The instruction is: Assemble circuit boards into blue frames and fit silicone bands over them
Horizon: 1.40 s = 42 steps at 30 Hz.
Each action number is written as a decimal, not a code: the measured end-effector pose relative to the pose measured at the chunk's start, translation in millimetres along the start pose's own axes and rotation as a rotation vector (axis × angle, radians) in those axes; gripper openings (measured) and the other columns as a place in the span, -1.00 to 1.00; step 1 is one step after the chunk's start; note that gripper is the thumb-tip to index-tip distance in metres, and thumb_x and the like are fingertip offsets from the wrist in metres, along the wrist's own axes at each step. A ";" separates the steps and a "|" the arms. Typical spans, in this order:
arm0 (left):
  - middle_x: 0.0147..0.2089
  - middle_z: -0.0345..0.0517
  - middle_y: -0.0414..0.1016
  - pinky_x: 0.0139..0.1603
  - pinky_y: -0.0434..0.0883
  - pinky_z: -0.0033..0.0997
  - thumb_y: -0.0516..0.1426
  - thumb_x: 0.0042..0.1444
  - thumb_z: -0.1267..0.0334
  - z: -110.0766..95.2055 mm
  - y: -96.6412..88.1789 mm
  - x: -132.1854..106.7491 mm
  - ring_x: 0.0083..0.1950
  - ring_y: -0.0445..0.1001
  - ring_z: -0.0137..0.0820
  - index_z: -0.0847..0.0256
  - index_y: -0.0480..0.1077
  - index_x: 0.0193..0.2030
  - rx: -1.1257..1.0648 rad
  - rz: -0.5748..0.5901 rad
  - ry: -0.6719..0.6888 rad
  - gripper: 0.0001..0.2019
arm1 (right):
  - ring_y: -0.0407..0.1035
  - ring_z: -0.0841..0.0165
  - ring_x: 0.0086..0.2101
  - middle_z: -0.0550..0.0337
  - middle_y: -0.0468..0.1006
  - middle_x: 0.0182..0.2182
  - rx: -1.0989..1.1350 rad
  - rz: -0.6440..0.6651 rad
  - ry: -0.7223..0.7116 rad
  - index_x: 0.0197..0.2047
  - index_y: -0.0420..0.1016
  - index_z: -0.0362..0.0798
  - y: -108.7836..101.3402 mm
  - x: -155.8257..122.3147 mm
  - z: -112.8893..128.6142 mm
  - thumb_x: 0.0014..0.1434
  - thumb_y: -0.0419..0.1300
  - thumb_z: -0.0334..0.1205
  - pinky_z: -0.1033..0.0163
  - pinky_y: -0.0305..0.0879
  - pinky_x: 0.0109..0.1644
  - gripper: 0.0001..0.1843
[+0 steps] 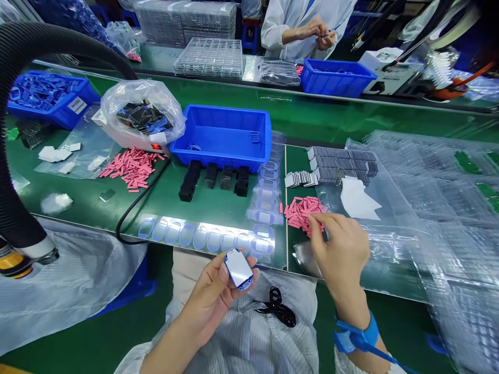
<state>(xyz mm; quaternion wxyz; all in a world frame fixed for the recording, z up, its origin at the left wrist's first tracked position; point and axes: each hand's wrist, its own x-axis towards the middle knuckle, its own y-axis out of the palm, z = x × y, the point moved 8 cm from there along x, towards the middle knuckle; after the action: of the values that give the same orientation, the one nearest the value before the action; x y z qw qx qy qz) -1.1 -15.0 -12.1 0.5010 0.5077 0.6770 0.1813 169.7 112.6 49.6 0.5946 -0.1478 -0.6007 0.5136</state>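
Observation:
My left hand [212,296] is closed round a small blue-framed part with a shiny grey face [238,268], held above my lap. My right hand [340,249], with a blue wrist strap [356,335], reaches to a small heap of pink strips [300,212] on the green table; its fingers pinch together at the heap's edge, and what they hold is too small to make out. A row of blue-rimmed clear parts [206,236] lies along the table's near edge, just past my left hand.
A blue bin [224,136] stands mid-table behind several black blocks [212,179]. Left: another pink heap [130,167], a plastic bag of parts [142,115], a black hose [11,130]. Right: stacked grey parts [339,163] and clear trays [440,208]. Another person [307,26] works across the table.

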 end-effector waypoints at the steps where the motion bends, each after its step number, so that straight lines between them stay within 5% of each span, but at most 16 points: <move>1: -0.20 -0.08 0.64 -0.13 0.47 -0.47 0.30 -0.06 0.11 0.0 2.6 -0.1 -0.19 0.58 -0.37 0.20 0.52 -0.17 -0.004 0.007 -0.005 -0.68 | 0.35 0.26 -0.32 0.06 0.56 -0.38 0.052 -0.049 0.009 -0.34 0.50 -0.10 -9.9 -0.6 2.7 0.19 0.16 -0.28 0.16 0.18 -0.26 -0.87; 4: -0.23 -0.11 0.65 -0.12 0.47 -0.49 0.30 -0.06 0.13 0.8 12.2 -0.8 -0.21 0.59 -0.40 0.18 0.54 -0.19 -0.022 0.040 -0.020 -0.71 | 0.37 0.28 -0.28 0.14 0.51 -0.35 0.513 -0.095 0.022 -0.31 0.48 -0.03 -33.8 -5.8 18.2 0.17 0.17 -0.37 0.12 0.24 -0.18 -0.92; 7: -0.22 -0.13 0.65 -0.11 0.47 -0.51 0.29 -0.04 0.13 2.9 20.3 -1.8 -0.21 0.59 -0.42 0.17 0.55 -0.18 -0.018 0.078 -0.027 -0.72 | 0.34 0.30 -0.26 0.17 0.46 -0.32 1.002 0.082 -0.055 -0.27 0.47 0.02 -38.7 -12.9 51.0 0.22 0.10 -0.33 0.10 0.25 -0.15 -0.87; 11: -0.22 -0.14 0.66 -0.17 0.47 -0.57 0.27 -0.02 0.12 6.2 24.9 -3.2 -0.24 0.58 -0.48 0.16 0.54 -0.17 -0.001 0.101 -0.032 -0.72 | 0.31 0.29 -0.22 0.13 0.43 -0.25 1.135 0.195 -0.164 -0.21 0.47 0.00 -36.5 -19.9 79.9 0.25 0.07 -0.32 0.11 0.27 -0.17 -0.85; 22: -0.24 -0.17 0.66 -0.20 0.47 -0.60 0.27 -0.02 0.13 7.0 32.2 -8.0 -0.27 0.57 -0.53 0.16 0.55 -0.18 -0.038 0.130 -0.035 -0.74 | 0.31 0.27 -0.19 0.12 0.42 -0.21 1.068 0.170 -0.230 -0.20 0.45 -0.02 -34.2 -22.1 83.4 0.26 0.04 -0.35 0.07 0.27 -0.18 -0.84; 30: -0.23 -0.21 0.66 -0.22 0.47 -0.63 0.27 0.00 0.14 5.5 35.4 -9.6 -0.25 0.58 -0.53 0.14 0.55 -0.17 -0.053 0.128 -0.032 -0.75 | 0.30 0.25 -0.19 0.15 0.46 -0.21 0.469 -0.091 -0.524 -0.26 0.50 0.05 -59.3 -30.6 95.8 0.21 0.12 -0.31 0.08 0.23 -0.19 -0.86; 35: -0.22 -0.20 0.66 -0.19 0.46 -0.64 0.27 -0.01 0.16 4.9 34.7 -10.2 -0.23 0.58 -0.53 0.16 0.55 -0.18 -0.036 0.115 -0.020 -0.76 | 0.27 0.27 -0.22 0.13 0.43 -0.23 0.305 -0.117 -0.629 -0.22 0.53 0.00 -66.1 -40.2 99.7 0.22 0.12 -0.25 0.11 0.15 -0.15 -0.84; 42: -0.20 -0.20 0.66 -0.17 0.45 -0.65 0.28 -0.01 0.17 2.1 36.6 -10.1 -0.23 0.58 -0.54 0.13 0.56 -0.19 -0.021 0.104 0.015 -0.78 | 0.30 0.27 -0.17 0.12 0.43 -0.19 0.338 -0.123 -0.522 -0.22 0.52 -0.04 -62.0 -45.5 96.8 0.24 0.10 -0.25 0.10 0.15 -0.08 -0.84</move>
<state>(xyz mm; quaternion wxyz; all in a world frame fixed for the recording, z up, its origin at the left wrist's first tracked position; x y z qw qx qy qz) 19.1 -9.1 19.7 0.4913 0.5356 0.6514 0.2180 124.1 7.5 95.8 0.4666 0.1268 -0.6469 0.5897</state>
